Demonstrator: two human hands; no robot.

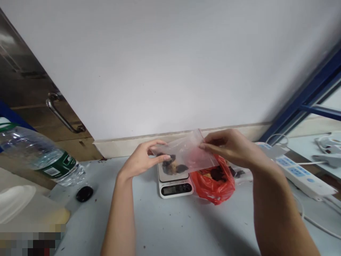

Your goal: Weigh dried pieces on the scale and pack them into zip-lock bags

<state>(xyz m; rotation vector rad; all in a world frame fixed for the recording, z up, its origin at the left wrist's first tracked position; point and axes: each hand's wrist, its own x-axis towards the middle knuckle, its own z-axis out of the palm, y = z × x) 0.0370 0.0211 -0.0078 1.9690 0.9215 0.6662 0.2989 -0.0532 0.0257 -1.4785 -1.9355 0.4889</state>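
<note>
A clear zip bag [186, 153] with dark and yellowish dried pieces in its left end is stretched between my hands. My left hand [144, 156] grips the filled end, thumb in front. At the zip end, my right hand [229, 145] pinches the plastic between thumb and fingers. Below the bag is a white digital kitchen scale [176, 190], its plate partly covered by the bag; I cannot tell whether they touch. Right of the scale, an opened red plastic bag [213, 188] holds more dark and yellowish pieces.
On the left are a large clear water bottle [48, 153] with a green label and a small black round object [84, 193]. A white power strip [301, 174] with cords lies at the right. A wall [165, 71] rises behind the grey-blue table [165, 231].
</note>
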